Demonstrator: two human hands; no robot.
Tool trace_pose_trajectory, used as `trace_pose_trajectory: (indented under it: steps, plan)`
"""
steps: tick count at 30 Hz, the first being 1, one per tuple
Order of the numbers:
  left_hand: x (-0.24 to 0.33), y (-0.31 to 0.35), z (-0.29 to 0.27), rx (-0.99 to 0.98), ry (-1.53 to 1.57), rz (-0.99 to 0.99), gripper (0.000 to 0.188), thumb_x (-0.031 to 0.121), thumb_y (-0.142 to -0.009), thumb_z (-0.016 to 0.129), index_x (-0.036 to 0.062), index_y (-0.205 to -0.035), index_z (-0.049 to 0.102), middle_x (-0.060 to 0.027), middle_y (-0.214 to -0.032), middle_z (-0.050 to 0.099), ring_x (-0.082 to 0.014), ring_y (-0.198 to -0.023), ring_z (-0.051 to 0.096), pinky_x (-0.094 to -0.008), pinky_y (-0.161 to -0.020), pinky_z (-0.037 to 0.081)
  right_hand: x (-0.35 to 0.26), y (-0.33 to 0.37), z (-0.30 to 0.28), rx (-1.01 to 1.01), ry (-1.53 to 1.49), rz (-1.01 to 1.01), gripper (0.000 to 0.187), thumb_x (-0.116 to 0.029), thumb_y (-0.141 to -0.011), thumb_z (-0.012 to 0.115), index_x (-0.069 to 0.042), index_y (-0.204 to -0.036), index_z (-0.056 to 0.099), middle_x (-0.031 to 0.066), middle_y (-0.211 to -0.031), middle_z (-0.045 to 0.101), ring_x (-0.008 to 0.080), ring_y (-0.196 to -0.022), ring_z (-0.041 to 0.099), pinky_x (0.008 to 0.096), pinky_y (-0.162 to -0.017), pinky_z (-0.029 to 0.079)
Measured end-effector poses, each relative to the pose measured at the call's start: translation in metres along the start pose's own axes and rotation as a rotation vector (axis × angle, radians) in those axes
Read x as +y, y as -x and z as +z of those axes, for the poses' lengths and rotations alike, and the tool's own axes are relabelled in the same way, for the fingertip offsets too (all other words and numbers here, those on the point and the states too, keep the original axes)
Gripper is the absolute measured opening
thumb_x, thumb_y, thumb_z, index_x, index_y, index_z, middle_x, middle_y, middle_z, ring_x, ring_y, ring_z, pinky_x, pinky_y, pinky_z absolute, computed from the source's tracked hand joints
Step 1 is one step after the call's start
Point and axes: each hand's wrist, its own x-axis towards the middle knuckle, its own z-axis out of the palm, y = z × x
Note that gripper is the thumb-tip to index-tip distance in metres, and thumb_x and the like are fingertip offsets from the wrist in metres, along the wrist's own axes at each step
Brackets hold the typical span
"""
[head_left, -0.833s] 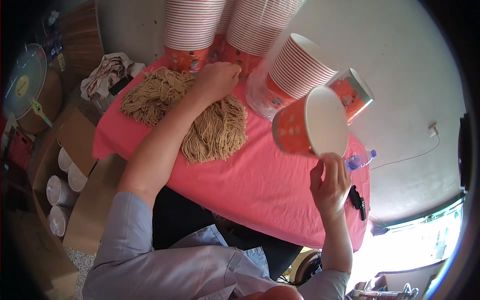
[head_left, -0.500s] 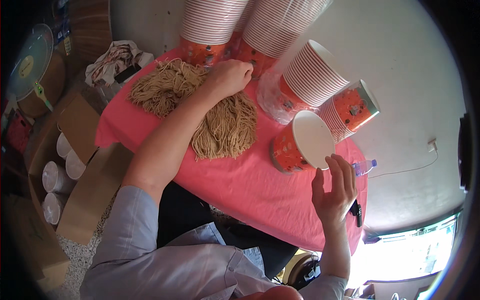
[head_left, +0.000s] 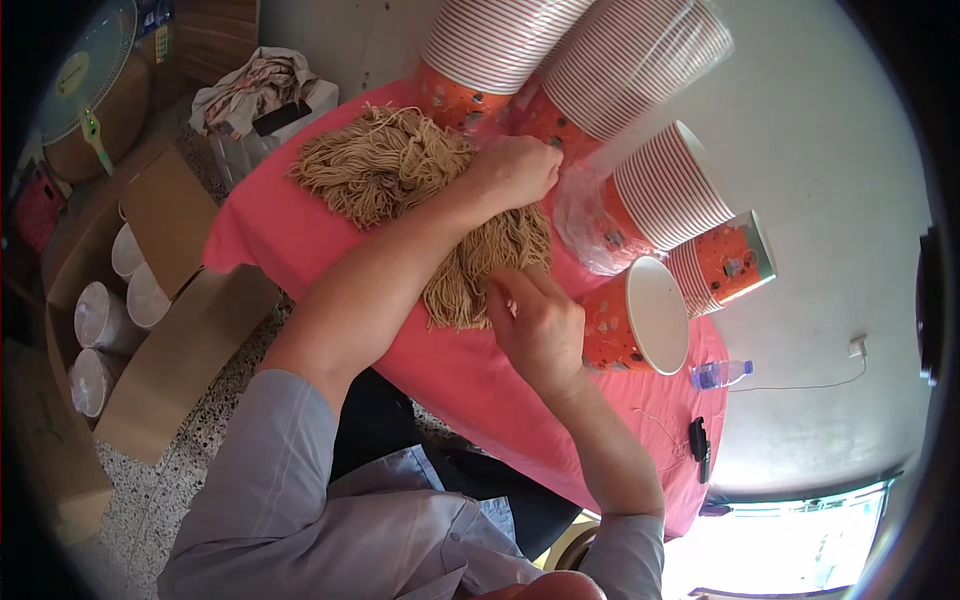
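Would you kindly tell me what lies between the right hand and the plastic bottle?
In the head view, the single orange cup sits between the right hand and the plastic bottle, on the pink tablecloth.

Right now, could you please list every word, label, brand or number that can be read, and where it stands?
No text is readable.
Orange cup beside the right hand: printed marks, too small.
Plastic bottle: any label too small.
Fan: centre mark, too blurred.

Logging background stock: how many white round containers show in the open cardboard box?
4 visible in the cardboard box: top container, second container just below it, third container to that one's left, bottom container beneath the third. Others may be hidden.
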Motion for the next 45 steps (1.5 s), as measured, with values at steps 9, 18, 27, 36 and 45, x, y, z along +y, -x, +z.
trace_pose_trajectory:
  steps: [9, 18, 27, 36, 45]
  plan:
    - [-0.003, 0.000, 0.002, -0.015, 0.009, -0.018, 0.024, 0.027, -0.095, 0.062, 0.0062, -0.093, 0.074, -0.0183, -0.087, 0.076, -0.0396, -0.085, 0.075, -0.0551, -0.077, 0.060, 0.009, -0.008, 0.002, 0.009, 0.162, -0.095, 0.016, -0.006, -0.088, 0.071, -0.012, -0.103, 0.068, 0.0070, -0.088, 0.063, 0.0278, -0.075, 0.070, 0.0420, -0.061, 0.057]
    - [-0.008, 0.002, 0.009, 0.022, 0.059, 0.026, 0.020, 0.025, -0.096, 0.062, 0.0097, -0.088, 0.072, -0.0180, -0.084, 0.074, -0.0395, -0.084, 0.074, -0.0547, -0.076, 0.059, 0.015, 0.025, -0.047, 0.339, -0.341, 0.240, 0.012, 0.005, -0.097, 0.067, -0.001, -0.106, 0.067, 0.0095, -0.085, 0.068, 0.0158, -0.070, 0.068, 0.0296, -0.060, 0.052]
    - [0.054, 0.005, -0.021, -0.341, 0.850, 0.073, 0.026, 0.019, -0.104, 0.065, -0.0038, -0.107, 0.075, -0.0044, -0.081, 0.075, -0.0090, -0.078, 0.070, -0.0298, -0.068, 0.055, 0.022, 0.035, -0.081, 0.370, -0.592, 0.408, 0.011, 0.004, -0.099, 0.065, -0.001, -0.108, 0.066, 0.0028, -0.082, 0.065, 0.0092, -0.068, 0.062, 0.0251, -0.058, 0.049]
    - [0.080, 0.016, -0.036, -0.867, 1.242, 0.031, 0.030, 0.027, -0.107, 0.064, -0.0006, -0.098, 0.070, -0.0042, -0.072, 0.069, -0.0101, -0.063, 0.065, -0.0253, -0.058, 0.050, 0.033, 0.045, -0.097, 0.460, -1.535, 0.539, 0.009, -0.008, -0.106, 0.054, -0.005, -0.111, 0.061, 0.0169, -0.115, 0.074, 0.0176, -0.074, 0.071, 0.0291, -0.054, 0.054]
    - [0.103, 0.021, -0.042, -1.274, 1.050, 0.095, 0.037, 0.035, -0.108, 0.064, -0.0005, -0.108, 0.074, -0.0030, -0.071, 0.067, -0.0103, -0.060, 0.062, -0.0267, -0.057, 0.048, 0.061, 0.059, -0.109, 0.557, -1.620, 0.455, 0.014, -0.018, -0.110, 0.055, -0.007, -0.116, 0.059, 0.0148, -0.108, 0.073, 0.0222, -0.084, 0.074, 0.0354, -0.063, 0.064]
